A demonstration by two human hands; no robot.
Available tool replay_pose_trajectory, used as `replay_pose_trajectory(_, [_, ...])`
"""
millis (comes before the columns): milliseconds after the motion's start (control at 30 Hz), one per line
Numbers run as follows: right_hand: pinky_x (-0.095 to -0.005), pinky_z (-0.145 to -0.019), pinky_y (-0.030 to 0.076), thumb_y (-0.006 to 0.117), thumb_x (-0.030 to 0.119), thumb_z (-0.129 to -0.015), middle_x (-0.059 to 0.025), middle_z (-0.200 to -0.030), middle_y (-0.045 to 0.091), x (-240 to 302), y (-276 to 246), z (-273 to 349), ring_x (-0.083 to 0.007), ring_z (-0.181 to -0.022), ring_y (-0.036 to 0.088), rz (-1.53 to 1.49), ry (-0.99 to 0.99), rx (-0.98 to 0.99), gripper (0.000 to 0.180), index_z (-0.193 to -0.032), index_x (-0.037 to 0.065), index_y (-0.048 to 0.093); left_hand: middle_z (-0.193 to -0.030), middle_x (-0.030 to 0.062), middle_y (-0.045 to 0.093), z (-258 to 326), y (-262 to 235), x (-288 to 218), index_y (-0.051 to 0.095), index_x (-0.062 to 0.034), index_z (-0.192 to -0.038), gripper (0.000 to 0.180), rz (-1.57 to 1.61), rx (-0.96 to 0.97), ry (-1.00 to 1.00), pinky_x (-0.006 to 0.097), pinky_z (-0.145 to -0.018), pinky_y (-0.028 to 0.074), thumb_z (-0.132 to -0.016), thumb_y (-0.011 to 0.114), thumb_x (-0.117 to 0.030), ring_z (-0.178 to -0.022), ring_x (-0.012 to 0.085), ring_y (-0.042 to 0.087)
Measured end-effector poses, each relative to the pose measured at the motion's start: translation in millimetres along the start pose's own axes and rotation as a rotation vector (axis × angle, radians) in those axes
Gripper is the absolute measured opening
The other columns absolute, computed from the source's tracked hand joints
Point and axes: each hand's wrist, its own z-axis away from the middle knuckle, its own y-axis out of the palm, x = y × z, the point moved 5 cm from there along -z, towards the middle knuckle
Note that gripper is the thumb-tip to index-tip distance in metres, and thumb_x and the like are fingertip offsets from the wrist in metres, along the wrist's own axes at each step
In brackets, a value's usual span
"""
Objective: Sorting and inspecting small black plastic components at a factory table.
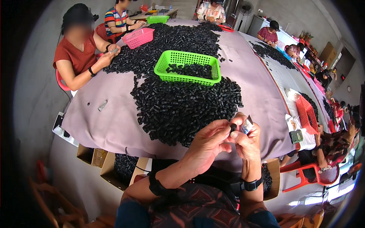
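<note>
Above the table's near edge, my left hand [205, 144] pinches a small black plastic part [233, 127] between thumb and fingertips. My right hand [249, 142] meets it there, its thumb close against the part. In the right fingers is a short flat tool, whitish and blue with a dark pointed tip, like a small wrapped blade [247, 125]; its lower end is hidden by the hand. Just beyond my hands spreads a big heap of similar black parts [186, 106]. On the heap stands a green plastic basket [163, 74] with some black parts inside.
A pale pink cloth [258, 83] covers the table. A pink basket [138, 38] stands beside a co-worker at the left. A small clear-wrapped object [102, 105] lies near the left edge. Open cardboard boxes [110, 171] sit below. At right are a red basket [306, 114] and a phone [295, 136].
</note>
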Motion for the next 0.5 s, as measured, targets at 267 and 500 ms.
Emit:
replay_pose_trajectory(267, [-0.0193, -0.056, 0.044, 0.065, 0.002, -0.078, -0.0017, -0.076, 0.055, 10.0, 6.4, 4.9, -0.0075, -0.061, 0.053, -0.031, 0.008, 0.033, 0.014, -0.09, -0.004, 0.061, -0.088, -0.0004, 0.056, -0.9, -0.4, 3.0, 0.058, -0.0082, -0.103, 0.016, 0.028, 0.08, 0.023, 0.026, -0.064, 0.041, -0.091, 0.05, -0.015, -0.075, 0.0084, 0.05])
replay_pose_trajectory(500, [-0.0191, -0.054, 0.045, 0.061, 0.008, -0.083, -0.0027, -0.076, 0.057, 6.9, 0.1, 5.7, -0.0081, -0.058, 0.054, -0.108, 0.002, 0.037, 0.015, -0.091, -0.005, 0.06, -0.085, -0.0014, 0.054, 2.5, -0.9, 5.0, 0.058, -0.0078, -0.101, 0.015, 0.041, 0.023, -0.013, 0.026, -0.068, 0.042, -0.09, 0.052, -0.015, -0.077, 0.0086, 0.049])
